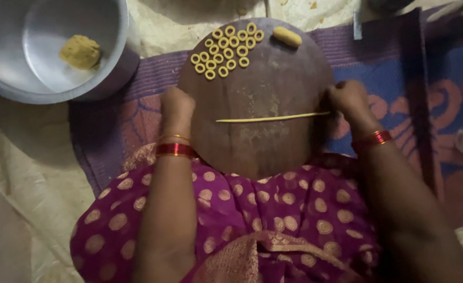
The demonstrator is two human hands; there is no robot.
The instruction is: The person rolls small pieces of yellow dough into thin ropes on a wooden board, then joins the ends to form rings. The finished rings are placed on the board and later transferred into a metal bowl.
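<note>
Viewpoint: head camera, looking straight down over the person's lap, which is covered in magenta cloth with gold dots.
Work surface: round dark wooden board point(263, 99), lying flat on a purple and blue patterned mat point(399, 68) on the floor.
Left hand: the left hand point(177, 103) sits at the board's left edge, fingers curled under and pressed together; whether it grips the rim or only rests against it cannot be told. Red and gold bangles circle the wrist.
Right hand: the right hand point(348, 97) is at the board's right edge, fingers bunched together on the right end of the dough strand. A red bangle circles the wrist.
Dough strand: a thin, pale yellow dough strand point(270, 118) lies almost level across the middle of the board, its left end free near the centre, its right end meeting the right hand.
Dough rings: a cluster of small yellow dough rings point(226, 50) lies at the far left part of the board, the rings touching one another.
Dough roll: a short thick dough roll point(287, 36) lies at the far edge of the board, just beside the rings to their right.
Bowl: a large metal bowl point(11, 78) stands on the floor at upper left, well apart from the board.
Dough lump: a yellow dough lump point(80, 51) rests inside the bowl.
</note>
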